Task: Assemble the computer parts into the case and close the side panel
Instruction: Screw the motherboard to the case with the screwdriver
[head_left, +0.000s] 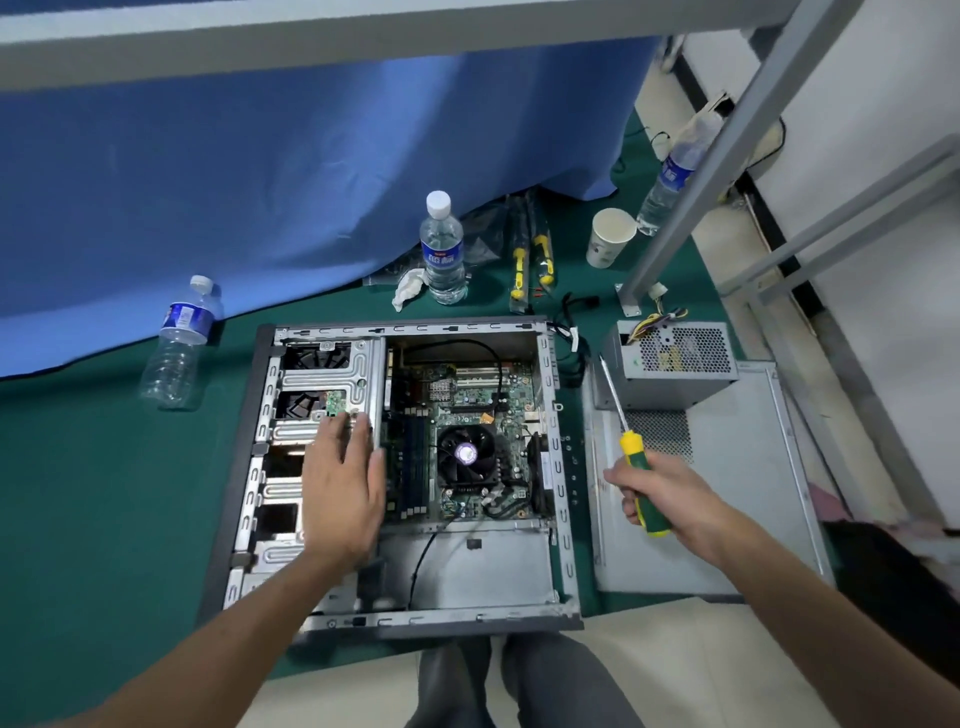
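Three water bottles: one (443, 247) upright by a crumpled tissue (410, 287), one (179, 343) against the blue cloth (291, 182), one (670, 179) beside a paper cup (609, 238)

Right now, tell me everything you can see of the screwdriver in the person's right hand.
The screwdriver has a thick green handle with yellow bands at both ends, plastic or rubber by the look, and a long thin bare metal shaft. The right hand grips the handle, fingers curled round it. The tool is tilted, its shaft pointing up and left in the picture, away from the person, the tip in front of the grey power supply. It shows over the detached side panel, right of the open case. Whether the tip touches anything cannot be told.
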